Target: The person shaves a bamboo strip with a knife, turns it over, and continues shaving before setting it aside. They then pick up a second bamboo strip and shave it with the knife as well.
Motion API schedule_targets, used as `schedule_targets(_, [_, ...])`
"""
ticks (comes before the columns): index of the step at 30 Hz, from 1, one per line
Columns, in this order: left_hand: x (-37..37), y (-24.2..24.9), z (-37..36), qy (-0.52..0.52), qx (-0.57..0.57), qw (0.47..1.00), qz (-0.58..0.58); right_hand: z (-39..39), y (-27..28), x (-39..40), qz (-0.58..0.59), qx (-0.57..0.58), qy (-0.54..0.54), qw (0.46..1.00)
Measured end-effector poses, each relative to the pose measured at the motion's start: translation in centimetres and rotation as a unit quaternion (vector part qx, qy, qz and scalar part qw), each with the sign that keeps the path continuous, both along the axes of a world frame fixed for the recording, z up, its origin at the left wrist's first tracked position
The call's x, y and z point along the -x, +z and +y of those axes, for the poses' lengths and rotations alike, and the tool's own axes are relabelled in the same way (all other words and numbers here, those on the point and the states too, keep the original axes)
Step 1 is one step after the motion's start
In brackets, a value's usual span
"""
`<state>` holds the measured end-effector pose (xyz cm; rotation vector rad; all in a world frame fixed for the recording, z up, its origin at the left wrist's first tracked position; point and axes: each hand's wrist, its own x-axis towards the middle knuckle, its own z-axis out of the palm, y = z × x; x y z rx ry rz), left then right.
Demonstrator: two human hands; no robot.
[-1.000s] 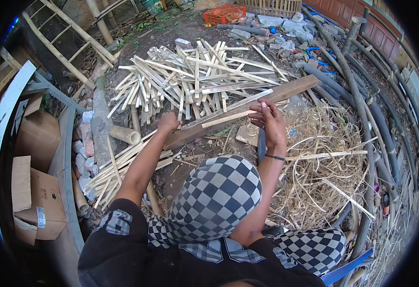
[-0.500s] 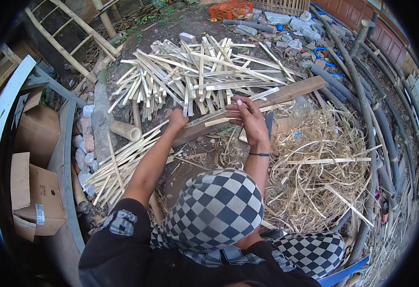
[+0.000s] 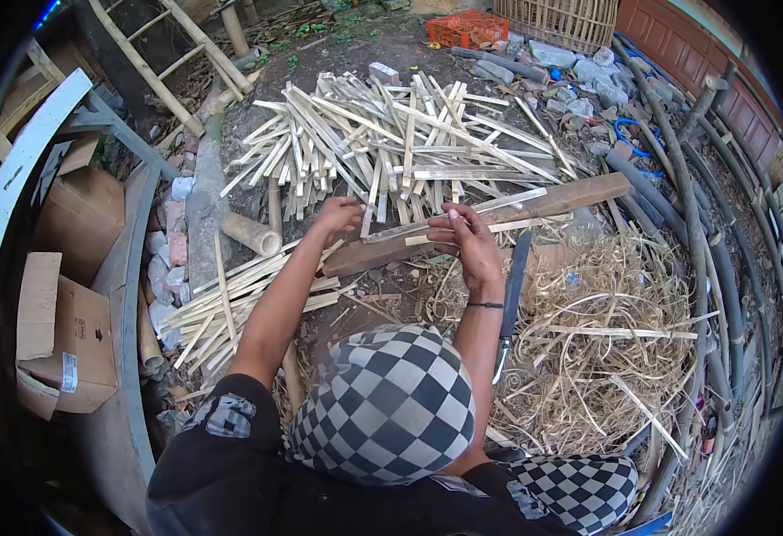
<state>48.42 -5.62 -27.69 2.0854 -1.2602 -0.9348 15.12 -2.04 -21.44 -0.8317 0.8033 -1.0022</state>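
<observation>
My left hand (image 3: 339,217) hovers at the near ends of a large pile of split bamboo strips (image 3: 391,134), fingers apart, holding nothing I can see. Over the wooden beam (image 3: 365,257), my right hand (image 3: 470,246) is raised with its palm turned inward and its fingers loosely spread. Pale strips (image 3: 543,222) lie along the beam and pass behind the right fingers; no grip on them shows. Just right of my right forearm is a long dark-bladed knife (image 3: 516,281). A second batch of strips (image 3: 222,313) lies left of my left forearm.
Curly bamboo shavings (image 3: 597,348) are heaped at the right. A cut bamboo tube (image 3: 250,234) and cardboard boxes (image 3: 79,339) are at the left. Long poles (image 3: 691,205) run along the right side. An orange crate (image 3: 467,29) stands at the back.
My left hand has gone from a closed fist to spread fingers. My right hand remains open, slightly lower in view. More of the knife shows now as the view has shifted.
</observation>
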Motion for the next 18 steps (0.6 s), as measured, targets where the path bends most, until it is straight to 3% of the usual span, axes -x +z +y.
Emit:
schedule_targets(1, [-1.2, -0.8, 0.1, 0.056, 0.011, 0.978, 0.2, 0.0, -0.1, -0.6, 0.001, 0.0, 0.004, 1.0])
schedule_targets(2, [-2.6, -1.4, -0.3, 0.063, 0.002, 0.971, 0.229, -0.1, -0.2, -1.2, 0.001, 0.003, 0.015, 1.0])
schedule_targets(7, [-5.3, -1.1, -0.8, 0.151, 0.005, 0.964, 0.22, -0.7, -0.4, -4.4, 0.005, 0.013, 0.064, 0.998])
schedule_targets(9, [-7.3, -0.6, -2.2, 0.241, 0.018, 0.938, 0.249, -1.1, -1.1, -5.9, 0.01, 0.008, 0.076, 0.997])
schedule_targets(11, [-11.3, -2.2, -5.1, 0.268, 0.04, 0.921, 0.28, -1.7, -2.4, -7.0, 0.002, 0.008, 0.107, 0.994])
schedule_targets(13, [-13.3, -2.5, -7.4, 0.358, 0.099, 0.916, 0.15, -2.3, -3.5, -8.0, 0.003, -0.002, 0.111, 0.994])
schedule_targets(14, [-14.2, -2.5, -8.7, 0.361, 0.1, 0.916, 0.146, -2.4, -4.0, -7.8, 0.003, -0.012, 0.119, 0.993])
schedule_targets(16, [-17.4, -4.3, -10.7, 0.262, 0.079, 0.939, -0.207, -3.1, -5.0, -8.5, 0.002, -0.033, 0.127, 0.991])
schedule_targets(18, [-15.7, -2.9, -10.8, 0.24, 0.026, 0.941, -0.238, -3.1, -6.1, -8.3, 0.0, -0.045, 0.134, 0.99])
